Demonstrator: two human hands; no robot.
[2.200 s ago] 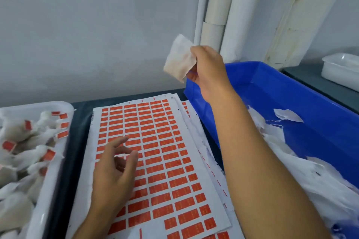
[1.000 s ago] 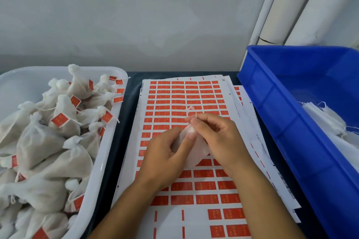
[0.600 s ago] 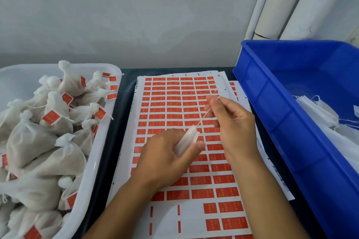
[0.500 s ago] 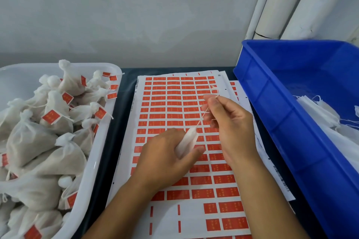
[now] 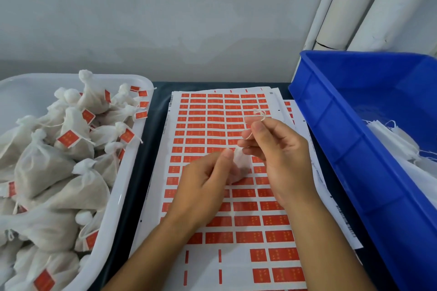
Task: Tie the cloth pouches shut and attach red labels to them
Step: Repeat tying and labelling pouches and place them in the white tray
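Left hand: I see it pinching the pouch at frame centre.
Right hand: pinching the string (nearer hand).
String: runs up-right from the pouch neck.

Both forearms come up from the lower edge toward mid-frame. The left hand, back up, curls its fingers and pinches a pouch with its thumb. The right hand, just right of it and slightly higher, pinches the string between thumb and forefinger.
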